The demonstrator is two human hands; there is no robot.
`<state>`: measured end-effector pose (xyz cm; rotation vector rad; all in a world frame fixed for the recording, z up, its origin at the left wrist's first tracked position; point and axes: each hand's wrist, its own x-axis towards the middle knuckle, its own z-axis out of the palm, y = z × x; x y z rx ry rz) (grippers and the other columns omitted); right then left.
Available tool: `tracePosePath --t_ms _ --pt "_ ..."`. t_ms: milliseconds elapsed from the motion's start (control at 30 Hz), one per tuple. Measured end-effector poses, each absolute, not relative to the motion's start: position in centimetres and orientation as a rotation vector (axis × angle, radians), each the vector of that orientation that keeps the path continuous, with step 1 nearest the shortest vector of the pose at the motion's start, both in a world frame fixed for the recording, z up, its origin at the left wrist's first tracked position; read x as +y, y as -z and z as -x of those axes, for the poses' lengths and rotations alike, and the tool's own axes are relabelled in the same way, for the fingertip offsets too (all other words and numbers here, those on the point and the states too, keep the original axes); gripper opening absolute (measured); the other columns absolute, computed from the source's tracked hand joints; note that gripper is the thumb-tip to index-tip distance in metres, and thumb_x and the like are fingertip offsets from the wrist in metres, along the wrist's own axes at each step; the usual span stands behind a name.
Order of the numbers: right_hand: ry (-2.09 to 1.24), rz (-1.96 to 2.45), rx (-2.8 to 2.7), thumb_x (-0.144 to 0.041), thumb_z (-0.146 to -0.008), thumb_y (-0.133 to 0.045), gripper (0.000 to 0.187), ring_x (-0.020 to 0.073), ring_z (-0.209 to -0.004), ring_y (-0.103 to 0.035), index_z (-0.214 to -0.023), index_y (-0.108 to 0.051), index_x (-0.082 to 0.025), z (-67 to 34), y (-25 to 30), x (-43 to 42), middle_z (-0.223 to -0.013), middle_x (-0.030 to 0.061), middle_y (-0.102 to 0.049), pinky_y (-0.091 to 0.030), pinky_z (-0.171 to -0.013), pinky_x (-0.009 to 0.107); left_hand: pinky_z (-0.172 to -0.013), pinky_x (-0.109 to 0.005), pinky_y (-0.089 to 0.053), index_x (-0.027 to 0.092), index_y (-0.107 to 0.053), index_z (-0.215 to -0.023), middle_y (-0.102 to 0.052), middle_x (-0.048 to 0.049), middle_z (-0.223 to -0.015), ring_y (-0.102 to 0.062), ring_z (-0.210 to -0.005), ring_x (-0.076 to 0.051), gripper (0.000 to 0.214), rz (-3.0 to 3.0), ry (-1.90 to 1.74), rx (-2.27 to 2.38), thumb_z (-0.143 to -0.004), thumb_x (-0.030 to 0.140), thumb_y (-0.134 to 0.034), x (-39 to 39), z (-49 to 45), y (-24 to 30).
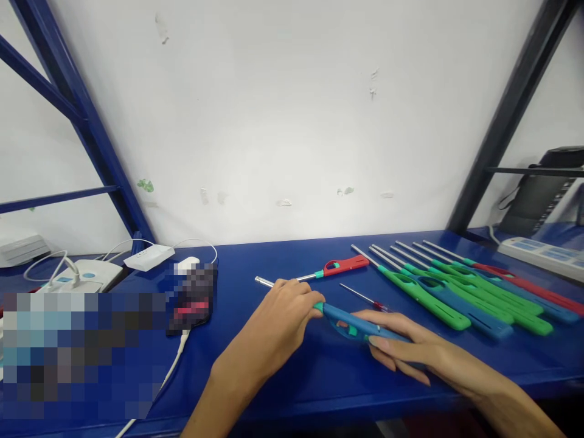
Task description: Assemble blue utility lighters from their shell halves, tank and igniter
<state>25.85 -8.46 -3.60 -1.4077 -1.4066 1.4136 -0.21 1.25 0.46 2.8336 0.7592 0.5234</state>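
A long-nosed lighter with a blue handle (351,322) lies across the blue shelf (292,377), its metal tube pointing left. My left hand (280,322) is closed around the tube near the teal collar. My right hand (401,347) grips the blue handle from the right, fingers curled over it. A red-handled lighter (344,266) lies just behind the hands. A thin red-tipped rod (362,297) rests between them and the row of lighters.
Several green, blue and red lighters (460,286) lie side by side at the right. A power strip (542,254) sits far right. White chargers and cables (146,257) lie at the left, beside a dark phone-like object (194,298). Blue rack posts flank the white wall.
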Motion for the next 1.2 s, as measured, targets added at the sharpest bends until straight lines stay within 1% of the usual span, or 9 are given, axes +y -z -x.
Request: tracePosePath --t_ms 100,233,367,533,767,900,1000,1100,1200 --pt "-1.489 1.344 -1.481 -0.068 -0.092 -0.065 0.078 0.0069 -0.048 -0.037 -0.153 -0.054 -0.021 -26.1 3.7 -8.4 -0.076 -0.0026 -0.058 -0.028 -0.046 0.022 -0.092 -0.036 -0.047 0.022 -0.070 -0.112 -0.070 -0.0017 -0.107 -0.062 -0.101 -0.021 0.021 -2.743 -0.468 0.769 -0.110 0.018 -0.049 0.7 0.2 -0.6" --pt "-1.459 1.328 -1.577 -0.065 -0.095 -0.063 0.071 0.0065 -0.047 -0.037 -0.150 -0.057 -0.022 -26.2 3.8 -8.4 -0.074 -0.0033 -0.056 -0.029 -0.043 0.020 -0.086 -0.033 -0.046 0.022 -0.070 -0.106 -0.070 0.0002 -0.100 -0.061 -0.094 -0.020 0.024 -2.695 -0.396 0.774 -0.109 0.014 -0.047 0.2 0.6 -1.1" --pt "-1.453 1.295 -1.641 -0.063 -0.098 -0.060 0.064 0.0051 -0.044 -0.035 -0.147 -0.061 -0.022 -26.0 3.2 -8.5 -0.071 -0.0033 -0.057 -0.026 -0.041 0.019 -0.084 -0.033 -0.045 0.023 -0.070 -0.105 -0.071 0.0009 -0.099 -0.062 -0.092 -0.020 0.024 -2.703 -0.410 0.764 -0.108 0.015 -0.048 0.0 0.5 -1.5" --pt "-1.456 1.242 -1.646 -0.060 -0.099 -0.060 0.062 0.0043 -0.043 -0.032 -0.147 -0.062 -0.020 -25.8 2.4 -8.6 -0.069 -0.0044 -0.054 -0.022 -0.040 0.020 -0.081 -0.033 -0.046 0.022 -0.070 -0.093 -0.072 0.0024 -0.089 -0.066 -0.086 -0.019 0.025 -2.738 -0.437 0.734 -0.106 0.012 -0.051 0.1 -0.1 -1.8" --pt "-1.485 1.225 -1.612 -0.056 -0.101 -0.060 0.058 0.0037 -0.043 -0.029 -0.146 -0.063 -0.019 -25.8 2.1 -8.6 -0.069 -0.0051 -0.051 -0.018 -0.040 0.021 -0.090 -0.037 -0.051 0.022 -0.076 -0.111 -0.079 -0.0031 -0.107 -0.071 -0.099 -0.023 0.028 -2.753 -0.645 0.659 -0.102 0.009 -0.053 0.6 -0.3 -0.8" --pt "-1.480 1.227 -1.617 -0.058 -0.100 -0.061 0.059 0.0038 -0.043 -0.028 -0.145 -0.064 -0.019 -25.7 2.1 -8.5 -0.067 -0.0057 -0.049 -0.018 -0.040 0.021 -0.089 -0.038 -0.054 0.017 -0.074 -0.120 -0.079 -0.0059 -0.104 -0.070 -0.096 -0.023 0.034 -2.762 -0.794 0.579 -0.100 0.004 -0.051 0.8 -0.2 0.1" --pt "-1.483 1.251 -1.622 -0.061 -0.098 -0.061 0.064 0.0044 -0.045 -0.028 -0.147 -0.062 -0.020 -25.7 2.2 -8.5 -0.068 -0.0059 -0.047 -0.020 -0.041 0.021 -0.087 -0.039 -0.055 0.016 -0.074 -0.121 -0.080 -0.0059 -0.101 -0.070 -0.094 -0.023 0.034 -2.767 -0.853 0.529 -0.099 0.003 -0.052 0.8 -0.3 0.3" --pt "-1.453 1.323 -1.573 -0.067 -0.094 -0.064 0.070 0.0055 -0.048 -0.029 -0.149 -0.060 -0.024 -25.7 2.6 -8.7 -0.070 -0.0056 -0.047 -0.021 -0.043 0.021 -0.085 -0.039 -0.055 0.018 -0.075 -0.119 -0.081 -0.0038 -0.099 -0.071 -0.092 -0.024 0.030 -2.765 -0.851 0.520 -0.099 0.004 -0.057 0.8 -0.3 0.0" --pt "-1.322 1.471 -1.466 -0.069 -0.089 -0.069 0.068 0.0069 -0.055 -0.037 -0.146 -0.063 -0.032 -25.5 3.4 -9.1 -0.084 -0.0020 -0.054 -0.025 -0.049 0.023 -0.084 -0.040 -0.055 0.020 -0.073 -0.119 -0.081 -0.0022 -0.100 -0.072 -0.091 -0.023 0.026 -2.794 -0.901 0.491 -0.099 0.006 -0.062 1.1 -0.3 -0.4"
